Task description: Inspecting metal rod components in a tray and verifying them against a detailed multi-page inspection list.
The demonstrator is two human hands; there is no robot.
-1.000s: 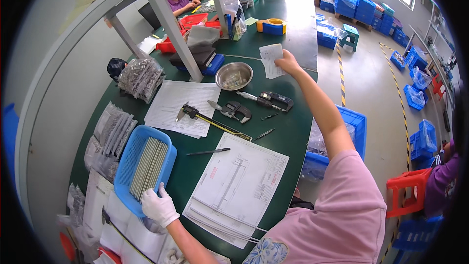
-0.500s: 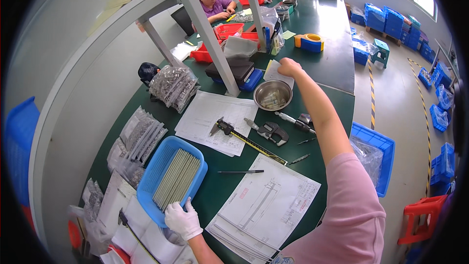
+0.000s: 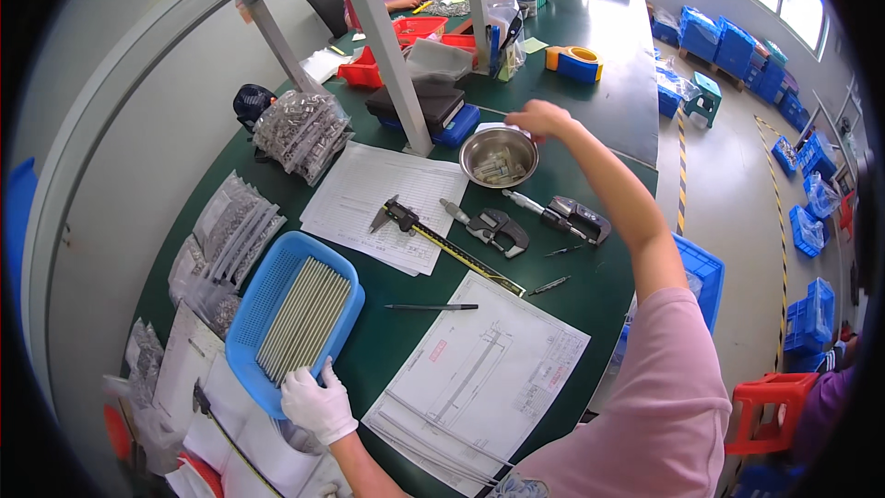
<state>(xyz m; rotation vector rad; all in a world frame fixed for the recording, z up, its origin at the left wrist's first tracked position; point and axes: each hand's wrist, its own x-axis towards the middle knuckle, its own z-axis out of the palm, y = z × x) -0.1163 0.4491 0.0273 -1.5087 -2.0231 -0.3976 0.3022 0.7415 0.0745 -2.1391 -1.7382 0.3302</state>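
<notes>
Steel is gleaming under my right hand point(image 3: 542, 118), which I am holding, bare, over the far rim of the round steel bowl point(image 3: 499, 156) at about one o'clock on the green table point(image 3: 599, 65). Its fingers are curled together and touching a scrap of white paper at the rim; whether they are pinching it I cannot tell. The bowl is holding a small heap of short metal pieces, and much of its floor is showing bare, so I judge the filling to be only partly done.

My left hand point(image 3: 316, 403), in a white glove, is resting at seven o'clock on the near edge of the blue plastic mesh basket point(image 3: 267, 290), fingers spread and lying flat on it, not clamped. That basket is carrying a tight row of long grey metal rods point(image 3: 304, 318), lying side by side and covering most of its floor, so plenty looks left to handle.

Between basket and bowl are lying a digital caliper point(image 3: 433, 235) across a printed sheet and two micrometers point(image 3: 530, 219) just beside the bowl. Clear bags of small metal parts point(image 3: 300, 129) are piled at eleven o'clock, and a large drawing sheet point(image 3: 479, 378) is spread at six o'clock.
</notes>
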